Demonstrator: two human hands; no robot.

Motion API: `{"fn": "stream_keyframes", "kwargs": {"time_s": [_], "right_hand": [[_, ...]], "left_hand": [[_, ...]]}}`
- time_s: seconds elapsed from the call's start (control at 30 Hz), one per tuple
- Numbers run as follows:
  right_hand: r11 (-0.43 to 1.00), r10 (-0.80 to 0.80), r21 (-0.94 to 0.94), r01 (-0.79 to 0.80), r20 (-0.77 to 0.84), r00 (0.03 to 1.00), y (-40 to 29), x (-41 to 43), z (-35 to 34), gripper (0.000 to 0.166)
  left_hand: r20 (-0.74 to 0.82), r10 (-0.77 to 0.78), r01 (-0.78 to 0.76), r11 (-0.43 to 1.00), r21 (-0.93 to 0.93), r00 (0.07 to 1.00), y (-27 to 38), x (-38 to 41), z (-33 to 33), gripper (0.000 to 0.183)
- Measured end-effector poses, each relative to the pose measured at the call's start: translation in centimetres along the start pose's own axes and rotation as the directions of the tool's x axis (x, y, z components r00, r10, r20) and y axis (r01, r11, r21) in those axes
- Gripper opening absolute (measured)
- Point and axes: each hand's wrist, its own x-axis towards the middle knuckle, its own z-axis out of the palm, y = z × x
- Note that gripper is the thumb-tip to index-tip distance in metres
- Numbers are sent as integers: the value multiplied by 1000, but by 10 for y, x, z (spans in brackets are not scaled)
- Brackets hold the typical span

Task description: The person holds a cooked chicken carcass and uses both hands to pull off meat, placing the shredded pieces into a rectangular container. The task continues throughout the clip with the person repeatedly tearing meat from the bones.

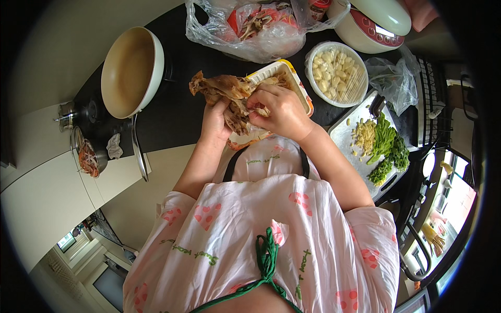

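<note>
My left hand [216, 122] grips a browned, cooked piece of poultry [225, 88], apparently a carcass with meat and skin on it. My right hand [274, 111] pinches a pale shred of meat [261, 111] at the carcass's right side. Both hands are raised just in front of my body, over the counter's front edge. Behind my right hand stands a shallow white tray [300, 87] with a yellow and orange rim, and brown meat pieces [280, 79] lie in it. My right hand partly hides the tray.
A cream frying pan [129, 74] stands left, its handle jutting forward. A plastic bag [258, 49] holding bones is at the back. Film covers a bowl of pale cloves [336, 74]. Chopped greens [381, 135] lie on a cutting board [344, 137], with a knife handle [377, 105] at its edge.
</note>
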Motion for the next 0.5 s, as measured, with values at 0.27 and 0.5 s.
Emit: {"fn": "stream_keyframes", "kwargs": {"time_s": [0.27,0.5], "right_hand": [[982,123,143,-126,29,992,-1,-5,2,17],[937,206,284,-201,15,979,-1,-7,7,15]], "left_hand": [[26,50,-51,997,60,998,1,1,-5,30],[18,82,-83,993,82,996,0,3,-9,28]]}}
